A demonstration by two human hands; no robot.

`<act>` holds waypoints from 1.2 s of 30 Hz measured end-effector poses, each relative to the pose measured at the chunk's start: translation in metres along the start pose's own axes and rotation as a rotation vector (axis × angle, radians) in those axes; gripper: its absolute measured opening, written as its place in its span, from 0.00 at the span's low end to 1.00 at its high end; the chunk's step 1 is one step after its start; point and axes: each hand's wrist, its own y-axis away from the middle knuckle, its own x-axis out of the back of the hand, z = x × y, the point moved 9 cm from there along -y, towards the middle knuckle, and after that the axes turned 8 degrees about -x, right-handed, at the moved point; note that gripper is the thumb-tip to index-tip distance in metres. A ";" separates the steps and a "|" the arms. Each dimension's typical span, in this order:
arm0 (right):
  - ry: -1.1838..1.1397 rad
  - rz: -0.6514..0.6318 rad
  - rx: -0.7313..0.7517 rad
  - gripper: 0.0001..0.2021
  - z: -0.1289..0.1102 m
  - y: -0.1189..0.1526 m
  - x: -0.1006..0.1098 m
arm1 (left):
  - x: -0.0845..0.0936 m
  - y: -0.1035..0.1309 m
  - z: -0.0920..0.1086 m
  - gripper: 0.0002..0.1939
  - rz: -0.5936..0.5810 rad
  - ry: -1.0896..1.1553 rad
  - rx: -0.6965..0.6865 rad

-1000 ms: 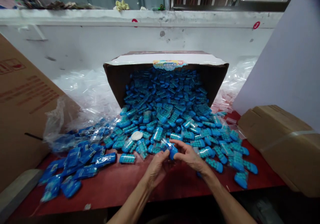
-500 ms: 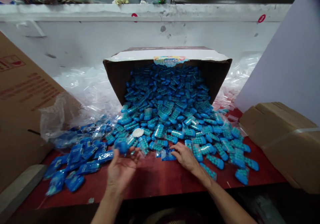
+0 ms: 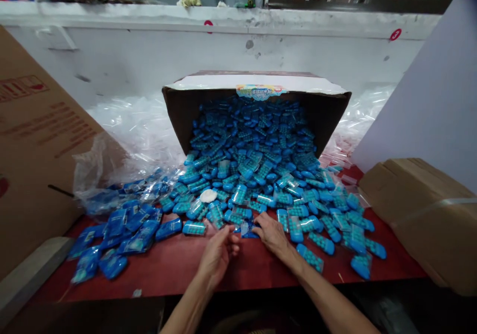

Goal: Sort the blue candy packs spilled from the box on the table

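Observation:
Right at the edge of the pile, my right hand (image 3: 274,234) has its fingers bent over the right edge of a small blue plastic packet (image 3: 246,229) and pinches it. To the left of that packet is my left hand (image 3: 218,254), palm turned inward, fingers loosely curled and apart, with nothing visible in them. Many clear packs of turquoise beads with blue ends (image 3: 238,195) spill from a tipped carton (image 3: 175,120) onto the red table (image 3: 257,269). One bead pack (image 3: 194,228) lies beyond my left hand, beside a heap of blue packets (image 3: 117,224).
A large brown carton (image 3: 44,140) stands at the left, a smaller brown box (image 3: 417,214) at the right. Clear plastic sleeves (image 3: 137,130) are heaped behind. A white round piece (image 3: 208,196) rests on the bead packs. A pale panel (image 3: 417,90) rises at the right.
My left hand has let go of a blue item near the left heap and moved right, towards my right hand. My right hand stays at the same packet. The view has shifted slightly.

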 end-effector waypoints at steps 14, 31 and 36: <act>-0.324 0.169 0.056 0.11 -0.017 0.017 0.042 | -0.023 -0.011 -0.018 0.20 -0.050 -0.288 -0.122; -0.902 -0.048 -0.214 0.13 0.000 -0.003 0.002 | -0.024 -0.028 0.004 0.17 0.011 -0.302 -0.228; -0.796 0.063 -0.201 0.12 -0.011 0.002 0.008 | -0.026 -0.031 0.001 0.16 -0.021 -0.232 -0.196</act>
